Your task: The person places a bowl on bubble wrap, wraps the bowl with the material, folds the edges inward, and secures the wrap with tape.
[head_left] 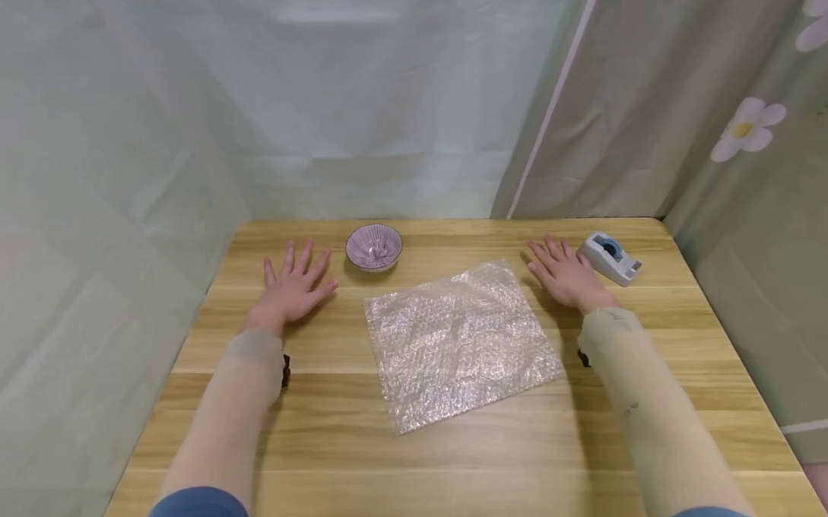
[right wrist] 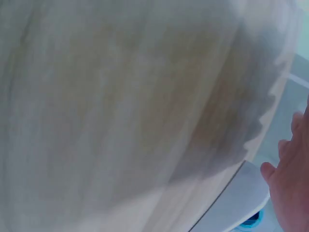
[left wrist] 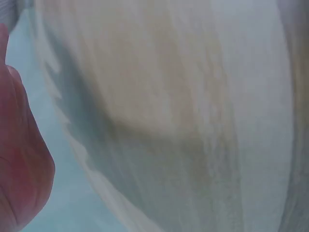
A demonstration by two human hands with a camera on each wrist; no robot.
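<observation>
My left hand is spread with straight fingers over the left part of the table, left of a small purple striped bowl. In the left wrist view only part of that hand shows at the left edge. On the right, my other hand is also spread, palm down, just left of a white tape dispenser with a blue core. Between the hands lies a flat sheet of bubble wrap, apart from both. The right wrist view shows the right hand near the dispenser. Neither hand holds anything.
The wooden table has its back edge against a pale curtain. Curtains also hang along both sides, the right one with white flowers. A dark wrist strap piece shows at the left forearm.
</observation>
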